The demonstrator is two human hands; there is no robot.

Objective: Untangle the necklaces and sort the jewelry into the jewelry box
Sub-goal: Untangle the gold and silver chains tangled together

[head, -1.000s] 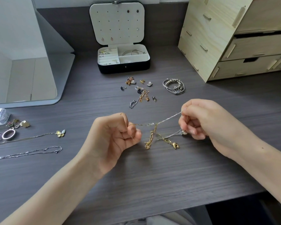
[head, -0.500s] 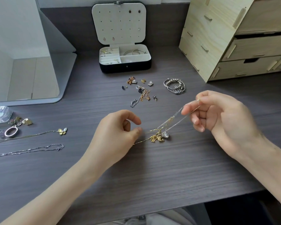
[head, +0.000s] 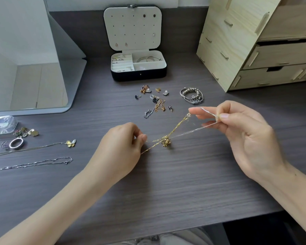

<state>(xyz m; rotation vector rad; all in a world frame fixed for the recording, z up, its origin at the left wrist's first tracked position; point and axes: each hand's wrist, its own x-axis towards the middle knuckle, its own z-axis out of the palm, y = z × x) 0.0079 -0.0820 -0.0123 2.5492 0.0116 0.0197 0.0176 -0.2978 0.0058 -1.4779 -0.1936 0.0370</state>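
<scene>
Knot of two fine necklaces pulled taut between both hands

Step in hand: untangling. Sorting into the box is only partly done.

The left hand (head: 120, 147), fingers curled, pinches one end of the thin twisted gold-coloured chain (head: 177, 128) between thumb and forefinger, low over the dark wood-grain desk (head: 166, 191). The right hand (head: 245, 137), raised and palm towards the camera, holds the gold chain's clasp end at its forefinger tip. It grips the hair-fine silver-coloured chain (head: 194, 131) with thumb and remaining fingers.

Both chains run taut to a small gold clump of links and pendants (head: 166, 140) between the hands, nearer the left. Whether the clump touches the desk cannot be told, and which strand passes through which loop is too small to read.

The open black jewelry box with cream lining (head: 140, 76) stands at the back of the desk, well apart from the hands, with a few pieces in its compartments. Between box and hands lies a loose scatter of small earrings and short chains (head: 156, 103), with silver beaded bracelets (head: 192, 95) to its right. Two straightened necklaces lie at the left: a butterfly-pendant chain (head: 71, 143) and a plain silver chain (head: 34, 163).

Next move, as judged: slacken the pull so the clump loosens, then feed one free end back through it — harder tension would likely tighten the knot.
</scene>
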